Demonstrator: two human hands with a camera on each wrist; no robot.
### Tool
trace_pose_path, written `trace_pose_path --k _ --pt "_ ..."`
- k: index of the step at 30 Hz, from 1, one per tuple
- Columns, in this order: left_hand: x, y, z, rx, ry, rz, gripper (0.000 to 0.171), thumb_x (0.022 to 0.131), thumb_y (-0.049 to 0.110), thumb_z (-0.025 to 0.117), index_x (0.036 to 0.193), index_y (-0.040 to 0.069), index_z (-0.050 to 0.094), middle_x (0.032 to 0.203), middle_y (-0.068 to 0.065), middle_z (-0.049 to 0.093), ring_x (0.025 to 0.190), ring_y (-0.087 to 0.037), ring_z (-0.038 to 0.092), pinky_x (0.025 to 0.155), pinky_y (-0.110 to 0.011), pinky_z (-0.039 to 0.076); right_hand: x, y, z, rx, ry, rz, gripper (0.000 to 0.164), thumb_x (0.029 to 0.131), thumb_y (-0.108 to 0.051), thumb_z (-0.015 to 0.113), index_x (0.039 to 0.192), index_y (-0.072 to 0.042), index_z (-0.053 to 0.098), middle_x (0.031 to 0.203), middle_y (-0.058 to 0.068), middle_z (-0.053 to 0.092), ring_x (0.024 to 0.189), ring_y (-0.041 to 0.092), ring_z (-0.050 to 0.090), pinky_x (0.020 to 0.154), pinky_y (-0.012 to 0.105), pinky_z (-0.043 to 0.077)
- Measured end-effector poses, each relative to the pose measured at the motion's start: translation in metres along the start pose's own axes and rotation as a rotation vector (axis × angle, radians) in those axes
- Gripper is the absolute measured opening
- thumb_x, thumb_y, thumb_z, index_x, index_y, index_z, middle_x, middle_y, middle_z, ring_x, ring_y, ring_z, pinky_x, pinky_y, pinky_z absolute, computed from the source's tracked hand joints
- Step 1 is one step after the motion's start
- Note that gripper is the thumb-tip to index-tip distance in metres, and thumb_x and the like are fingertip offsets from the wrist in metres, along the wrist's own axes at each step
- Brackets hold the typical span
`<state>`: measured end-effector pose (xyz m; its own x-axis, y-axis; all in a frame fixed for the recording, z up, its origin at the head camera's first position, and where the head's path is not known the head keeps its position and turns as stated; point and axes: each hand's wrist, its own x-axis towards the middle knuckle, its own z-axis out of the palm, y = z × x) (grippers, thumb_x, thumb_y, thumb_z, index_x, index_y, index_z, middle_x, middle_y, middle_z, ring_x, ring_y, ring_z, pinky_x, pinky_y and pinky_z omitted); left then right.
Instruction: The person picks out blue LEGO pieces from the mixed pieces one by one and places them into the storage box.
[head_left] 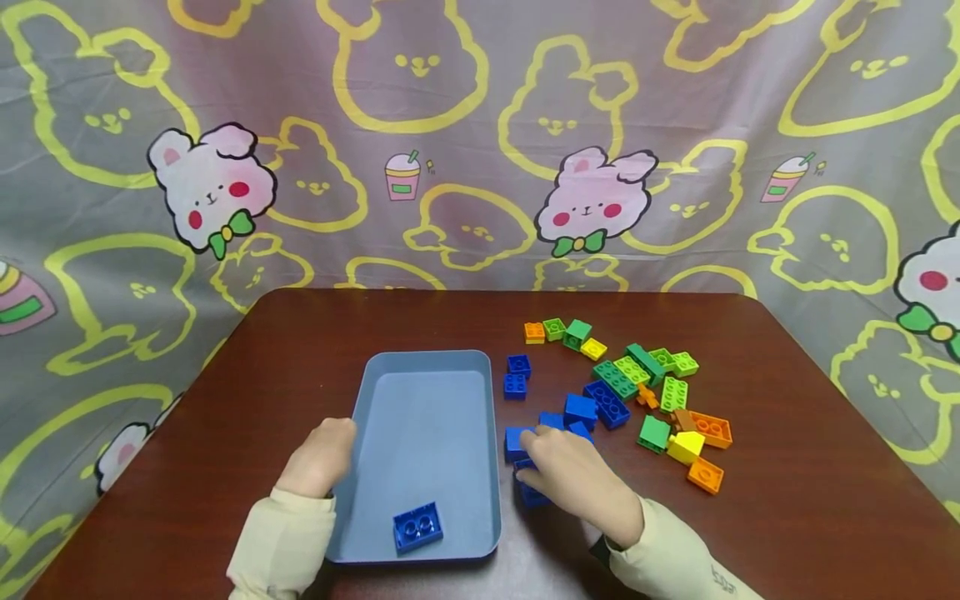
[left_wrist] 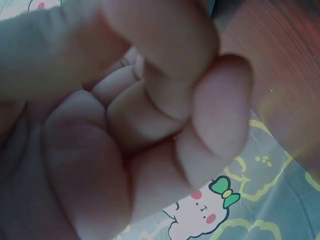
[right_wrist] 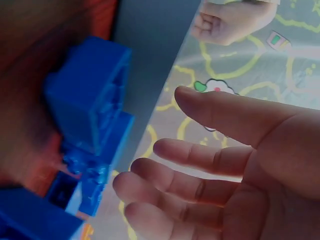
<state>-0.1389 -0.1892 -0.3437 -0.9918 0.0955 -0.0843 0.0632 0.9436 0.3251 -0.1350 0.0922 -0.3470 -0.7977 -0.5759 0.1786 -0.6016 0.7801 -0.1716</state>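
Note:
My left hand point(head_left: 318, 454) hovers by the left rim of a grey-blue tray point(head_left: 423, 550). Its fingers are curled in the left wrist view, with nothing visible inside them. In the tray's front part lies a dark blue building brick point(head_left: 417, 527). My right hand point(head_left: 573, 475) is just right of the tray, over a group of blue bricks point(head_left: 581, 410). The right wrist view shows its fingers point(right_wrist: 170, 182) extended and slightly bent, with no brick between them. Blue bricks point(right_wrist: 90, 90) stand close to those fingertips. Part of a blue brick point(head_left: 534, 496) is hidden under the right hand.
Two small blue bricks point(head_left: 515, 386) lie near the tray's right rim. Farther right are several green bricks point(head_left: 615, 379), orange bricks point(head_left: 706, 474) and a yellow brick point(head_left: 686, 447). A patterned cloth point(head_left: 480, 167) hangs behind the brown table point(head_left: 300, 333).

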Motion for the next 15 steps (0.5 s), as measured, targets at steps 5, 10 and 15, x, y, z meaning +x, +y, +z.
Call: trace_pose_path --k 5,10,15 --pt "0.0 0.001 -0.001 -0.004 -0.011 -0.021 0.034 0.081 -0.012 0.037 0.054 0.009 0.033 0.052 -0.003 0.028 0.048 -0.015 0.034 0.046 -0.028 0.033 -0.004 0.004 0.006 0.025 -0.057 0.028 0.026 0.07 -0.02 0.075 0.073 -0.004 0.054 0.06 0.002 0.042 0.051 0.014 0.045 0.042 0.024 0.036" --pt "0.0 0.001 -0.001 -0.006 -0.02 -0.03 0.033 0.082 -0.012 0.037 0.055 0.008 0.034 0.052 -0.004 0.03 0.048 -0.016 0.035 0.046 -0.029 0.034 -0.004 0.005 0.011 0.047 -0.075 0.025 0.026 0.071 -0.019 0.075 0.073 -0.003 0.054 0.061 0.004 0.043 0.052 0.015 0.046 0.043 0.025 0.037" --pt "0.0 0.0 0.0 -0.009 -0.022 -0.027 0.033 0.082 -0.011 0.036 0.056 0.008 0.035 0.053 -0.004 0.031 0.049 -0.017 0.037 0.047 -0.03 0.035 -0.006 0.005 0.014 0.051 -0.103 0.03 0.027 0.07 -0.019 0.075 0.074 -0.003 0.054 0.062 0.004 0.043 0.052 0.015 0.046 0.043 0.026 0.038"
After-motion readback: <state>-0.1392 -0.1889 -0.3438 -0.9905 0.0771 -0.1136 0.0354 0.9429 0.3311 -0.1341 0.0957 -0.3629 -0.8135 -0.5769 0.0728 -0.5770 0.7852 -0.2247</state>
